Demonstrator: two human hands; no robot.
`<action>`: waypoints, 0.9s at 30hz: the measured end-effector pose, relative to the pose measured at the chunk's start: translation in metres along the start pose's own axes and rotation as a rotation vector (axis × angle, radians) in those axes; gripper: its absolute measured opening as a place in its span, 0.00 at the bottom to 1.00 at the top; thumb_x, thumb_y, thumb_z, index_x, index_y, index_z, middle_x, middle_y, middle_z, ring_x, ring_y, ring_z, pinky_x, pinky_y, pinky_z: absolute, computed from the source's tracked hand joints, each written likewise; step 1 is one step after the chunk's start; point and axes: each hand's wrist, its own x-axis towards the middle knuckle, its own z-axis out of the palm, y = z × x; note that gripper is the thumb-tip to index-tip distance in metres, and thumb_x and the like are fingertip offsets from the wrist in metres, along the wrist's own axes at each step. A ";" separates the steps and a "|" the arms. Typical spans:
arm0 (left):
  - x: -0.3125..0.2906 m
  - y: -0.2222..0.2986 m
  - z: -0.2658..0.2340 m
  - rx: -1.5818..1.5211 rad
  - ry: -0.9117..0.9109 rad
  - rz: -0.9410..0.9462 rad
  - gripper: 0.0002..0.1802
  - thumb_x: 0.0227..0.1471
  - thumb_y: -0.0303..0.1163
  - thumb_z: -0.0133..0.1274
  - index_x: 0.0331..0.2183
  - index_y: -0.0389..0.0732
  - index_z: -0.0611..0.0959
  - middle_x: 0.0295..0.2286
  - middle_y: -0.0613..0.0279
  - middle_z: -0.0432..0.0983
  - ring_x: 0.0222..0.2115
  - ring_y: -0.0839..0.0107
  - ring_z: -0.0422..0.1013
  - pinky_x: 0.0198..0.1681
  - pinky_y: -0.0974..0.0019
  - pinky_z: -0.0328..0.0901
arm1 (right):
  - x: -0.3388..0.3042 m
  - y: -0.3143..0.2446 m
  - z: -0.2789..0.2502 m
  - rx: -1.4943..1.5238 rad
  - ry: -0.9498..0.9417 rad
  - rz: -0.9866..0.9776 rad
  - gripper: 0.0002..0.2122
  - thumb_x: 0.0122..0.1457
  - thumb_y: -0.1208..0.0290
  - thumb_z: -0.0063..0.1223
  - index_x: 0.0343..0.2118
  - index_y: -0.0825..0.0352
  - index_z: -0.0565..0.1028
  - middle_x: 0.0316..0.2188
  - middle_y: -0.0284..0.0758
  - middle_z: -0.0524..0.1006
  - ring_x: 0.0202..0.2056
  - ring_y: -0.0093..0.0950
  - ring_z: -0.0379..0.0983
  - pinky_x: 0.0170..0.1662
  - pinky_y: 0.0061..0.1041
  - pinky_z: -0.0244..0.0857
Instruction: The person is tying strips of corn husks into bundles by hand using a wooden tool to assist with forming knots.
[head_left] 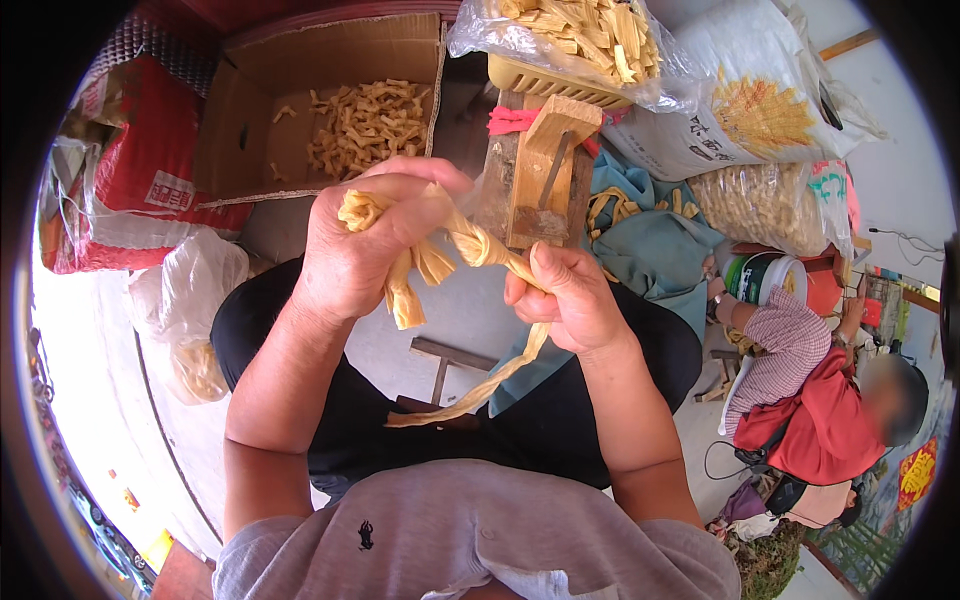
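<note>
A long, pale yellow strip of tofu skin (483, 248) stretches between my two hands, twisted and looped near the left one. My left hand (345, 245) is closed around its bunched end, and folded, knotted ends of tofu skin (403, 300) poke out between and below the fingers. Thumb and fingers of my right hand (572, 298) pinch the strip at its other side. From that pinch a loose tail (490, 385) hangs down and curves left over my lap. Just beyond my right hand stands a wooden block stand with a metal blade (553, 172).
A cardboard box (225, 120) at the far left holds many small yellow knots. A yellow basket (515, 78) lined with plastic carries cut strips. Blue cloth (650, 250) with strips lies right of the stand, near white sacks (740, 110). Another person (810, 420) sits at right.
</note>
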 end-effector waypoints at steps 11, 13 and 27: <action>0.000 -0.024 0.015 -0.210 -0.165 -0.509 0.26 0.41 0.37 0.65 0.40 0.33 0.77 0.26 0.62 0.75 0.23 0.77 0.70 0.22 0.77 0.63 | 0.003 0.002 0.004 -0.452 0.323 -0.057 0.13 0.57 0.62 0.57 0.27 0.69 0.77 0.20 0.24 0.71 0.24 0.11 0.62 0.26 0.13 0.56; 0.000 -0.025 0.017 -0.118 -0.190 -0.500 0.19 0.42 0.31 0.64 0.37 0.33 0.79 0.25 0.62 0.75 0.22 0.77 0.70 0.22 0.77 0.63 | 0.001 0.003 -0.001 -0.431 0.336 -0.069 0.11 0.56 0.65 0.58 0.27 0.69 0.77 0.19 0.23 0.71 0.23 0.11 0.61 0.25 0.13 0.56; 0.031 -0.051 0.031 -0.082 -0.006 -0.327 0.13 0.49 0.29 0.60 0.37 0.36 0.78 0.27 0.67 0.73 0.23 0.81 0.66 0.24 0.77 0.62 | 0.009 -0.011 -0.036 -0.783 0.711 -0.452 0.10 0.52 0.66 0.63 0.30 0.68 0.76 0.20 0.30 0.76 0.20 0.16 0.67 0.25 0.17 0.62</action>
